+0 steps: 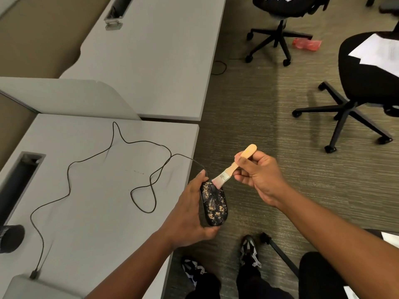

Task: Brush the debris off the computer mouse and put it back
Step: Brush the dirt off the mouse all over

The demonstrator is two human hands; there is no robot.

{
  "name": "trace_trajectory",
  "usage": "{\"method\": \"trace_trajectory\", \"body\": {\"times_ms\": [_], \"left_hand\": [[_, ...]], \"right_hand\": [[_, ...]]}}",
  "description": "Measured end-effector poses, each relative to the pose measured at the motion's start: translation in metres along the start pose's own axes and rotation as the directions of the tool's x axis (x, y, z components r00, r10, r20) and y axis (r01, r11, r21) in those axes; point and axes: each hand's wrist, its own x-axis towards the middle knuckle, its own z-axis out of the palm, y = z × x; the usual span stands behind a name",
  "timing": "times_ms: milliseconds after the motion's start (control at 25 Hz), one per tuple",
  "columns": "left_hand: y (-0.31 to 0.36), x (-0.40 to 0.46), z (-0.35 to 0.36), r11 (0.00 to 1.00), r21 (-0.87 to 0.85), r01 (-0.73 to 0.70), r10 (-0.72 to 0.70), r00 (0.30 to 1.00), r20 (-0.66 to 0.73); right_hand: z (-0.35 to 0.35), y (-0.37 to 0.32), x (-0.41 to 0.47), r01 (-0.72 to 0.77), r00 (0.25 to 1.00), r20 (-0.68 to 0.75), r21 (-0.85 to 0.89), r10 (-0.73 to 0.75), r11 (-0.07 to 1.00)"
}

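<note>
Black mouse (214, 203), speckled all over with tan debris (212, 211), held in the air just past the desk (97, 212) edge, over the carpet (248, 130). Gripped along its side and rear by the left hand (190, 214), thumb up near the front end. Thin black cable (71, 169) running from the front of the mouse back onto the desk, lying there in loose loops, ending at a plug (34, 274) near the lower left corner.

Small brush (234, 167) with wooden handle and metal collar pinched in the right hand (257, 171), fingers closed round the handle. Pinkish bristles touching the front top of the mouse, brush tilted down to the left.

A few small specks on the desk surface beside the cable loops. Dark cup-like object (10, 238) at the left desk edge, partly cut off. Cable slot (17, 182) in the desk to the left.

Two black office chairs (362, 91) on the carpet to the right, white papers (377, 52) on the nearer seat. Patterned shoes (250, 251) visible below.
</note>
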Motion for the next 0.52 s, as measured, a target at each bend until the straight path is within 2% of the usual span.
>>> {"method": "trace_trajectory", "body": {"times_ms": [200, 280, 400, 520], "left_hand": [[0.003, 0.001, 0.007, 1.000, 0.003, -0.009, 0.009, 1.000, 0.003], [0.003, 0.001, 0.009, 1.000, 0.010, -0.006, 0.006, 1.000, -0.006], [0.007, 0.000, 0.010, 1.000, 0.015, -0.009, 0.010, 1.000, -0.019], [0.012, 0.000, 0.011, 1.000, 0.014, -0.014, 0.014, 1.000, -0.020]], "right_hand": [[-0.015, -0.002, 0.001, 0.058, 0.997, -0.058, -0.035, -0.060, 0.998], [-0.021, -0.004, -0.001, 0.063, 0.995, -0.073, 0.013, -0.062, 0.998], [-0.021, -0.006, -0.006, 0.034, 0.999, -0.035, 0.104, -0.031, 0.994], [-0.017, -0.007, -0.006, 0.023, 1.000, -0.003, 0.084, -0.023, 0.996]]}}
